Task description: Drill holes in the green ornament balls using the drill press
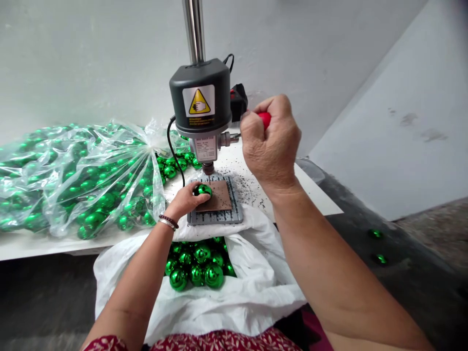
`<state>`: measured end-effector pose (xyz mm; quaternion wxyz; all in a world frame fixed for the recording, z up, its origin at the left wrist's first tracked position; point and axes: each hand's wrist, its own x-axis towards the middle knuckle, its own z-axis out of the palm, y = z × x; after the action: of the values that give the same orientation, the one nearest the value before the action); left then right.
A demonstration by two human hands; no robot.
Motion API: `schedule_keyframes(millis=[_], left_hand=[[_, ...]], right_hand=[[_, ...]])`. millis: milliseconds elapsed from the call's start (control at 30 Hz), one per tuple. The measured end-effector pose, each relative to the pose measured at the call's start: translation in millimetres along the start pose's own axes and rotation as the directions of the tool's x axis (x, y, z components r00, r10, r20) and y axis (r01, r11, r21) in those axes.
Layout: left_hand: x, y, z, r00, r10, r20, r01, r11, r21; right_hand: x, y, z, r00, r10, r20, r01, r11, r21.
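A shiny green bauble (204, 190) sits on a brown board (221, 196) under the drill press (200, 97), gripped by my left hand (185, 199). The board lies on the press's grey slotted base (234, 218). The drill bit points down just above the bauble; whether it touches, I cannot tell. My right hand (273, 141) is closed round the red knob (264, 120) of the press's feed lever, to the right of the motor housing. Several more green baubles (202, 254) lie in an open white sack (256, 273) just in front of the base.
A large clear plastic bag (109, 170) packed with green baubles covers the left of the white table (321, 202). Loose baubles (170, 171) lie behind the press, and dark shavings (252, 187) are scattered right of it. Two baubles (380, 259) rest on the dark floor.
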<state>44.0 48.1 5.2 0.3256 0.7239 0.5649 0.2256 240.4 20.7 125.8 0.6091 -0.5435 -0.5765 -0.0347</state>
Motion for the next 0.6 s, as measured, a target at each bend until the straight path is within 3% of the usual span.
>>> schedule_keyframes(millis=[367,600], left_hand=[[12.4,14.7,-10.1,0.989,0.038,0.140,-0.059,0.987,0.150],[3.8,1.9,2.0,0.999,0.043,-0.009,-0.043,0.999,0.016]], right_hand=[[1.8,-5.6,-2.2,1.000,0.013,-0.002,-0.013,0.999,-0.029],[3.0,-10.9,-3.5,0.998,0.058,0.004,-0.058,0.997,-0.044]])
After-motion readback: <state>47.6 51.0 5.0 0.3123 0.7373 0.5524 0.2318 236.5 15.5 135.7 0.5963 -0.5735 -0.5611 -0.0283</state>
